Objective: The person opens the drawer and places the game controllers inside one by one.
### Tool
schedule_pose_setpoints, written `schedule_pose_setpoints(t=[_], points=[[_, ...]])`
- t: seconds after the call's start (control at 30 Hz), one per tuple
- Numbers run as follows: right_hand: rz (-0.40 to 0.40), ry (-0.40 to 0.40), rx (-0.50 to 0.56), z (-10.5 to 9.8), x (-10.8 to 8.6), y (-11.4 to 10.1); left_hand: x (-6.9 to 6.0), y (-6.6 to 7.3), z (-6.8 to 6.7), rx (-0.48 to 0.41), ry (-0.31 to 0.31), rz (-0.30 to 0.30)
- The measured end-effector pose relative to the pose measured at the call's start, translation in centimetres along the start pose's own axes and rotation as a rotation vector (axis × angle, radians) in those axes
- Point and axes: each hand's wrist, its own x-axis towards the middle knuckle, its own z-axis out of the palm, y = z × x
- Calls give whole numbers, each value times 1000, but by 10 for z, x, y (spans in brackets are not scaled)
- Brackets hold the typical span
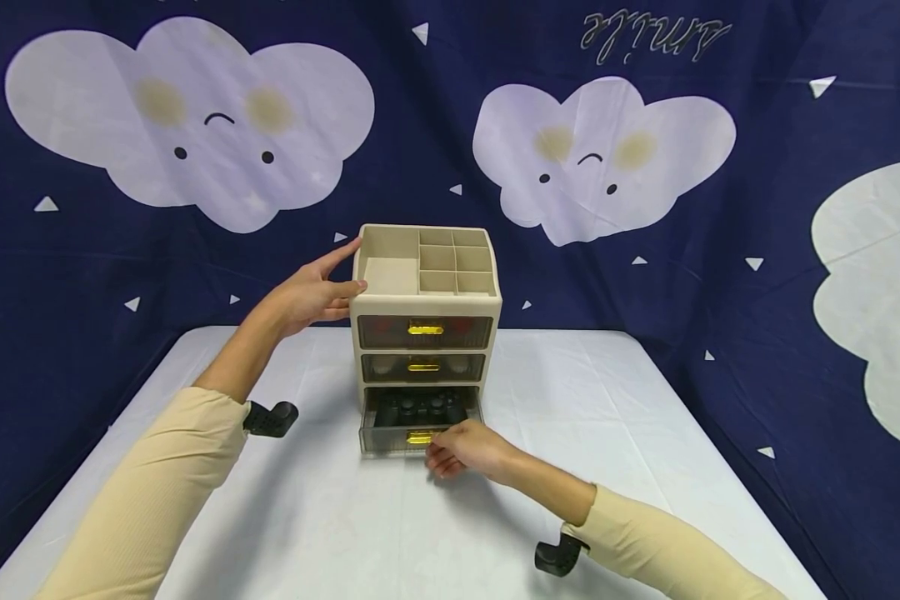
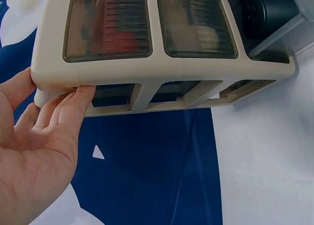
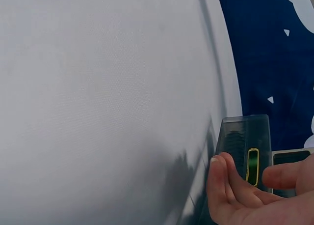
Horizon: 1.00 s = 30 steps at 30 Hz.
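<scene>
A cream desktop drawer cabinet [image 1: 426, 303] stands upright on the white table, and its bottom drawer [image 1: 386, 440] is pulled part way out. Inside that drawer lies a black game controller [image 1: 422, 406]. My left hand [image 1: 307, 296] rests against the cabinet's left side near the top, thumb toward the front and fingers fairly straight. At the drawer front, my right hand [image 1: 468, 450] pinches the right end of the gold handle [image 1: 420, 437] between thumb and fingers. The right wrist view shows the handle [image 3: 252, 167] between them.
Two smoky drawers above are closed: the upper one [image 1: 390, 333] shows something red, the middle one [image 1: 390, 367] something pale. The cabinet's top has open compartments [image 1: 456, 260]. White cloth [image 1: 585, 400] covers the table, and a dark blue cloud-print curtain [image 1: 420, 150] hangs behind.
</scene>
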Motion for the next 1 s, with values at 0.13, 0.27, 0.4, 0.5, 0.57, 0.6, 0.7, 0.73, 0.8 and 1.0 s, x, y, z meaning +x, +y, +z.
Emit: schedule_pose_setpoints(t=[0.13, 0.27, 0.4, 0.5, 0.57, 0.6, 0.7, 0.73, 0.8, 1.0], points=[[-4, 41, 3, 0, 6, 1, 0, 0, 0, -3, 1, 6], [-9, 84, 14, 0, 13, 3, -1, 0, 1, 4, 1, 9], [-18, 110, 30, 0, 18, 4, -1, 0, 1, 13, 3, 7], [-23, 123, 32, -1, 21, 5, -1, 0, 1, 8, 5, 2], [-25, 128, 31, -2, 24, 5, 0, 0, 0, -1, 6, -2], [-27, 130, 31, -3, 25, 5, 0, 0, 0, -4, 5, -3], [-31, 138, 25, -5, 28, 4, -1, 0, 0, -7, 2, -3], [-32, 140, 22, -5, 30, 4, -1, 1, 0, -5, 2, -2], [-40, 147, 6, -7, 33, 3, -1, 0, 0, -1, 3, -1], [-52, 181, -34, -11, 42, 2, 0, 0, 1, 3, 2, -3]])
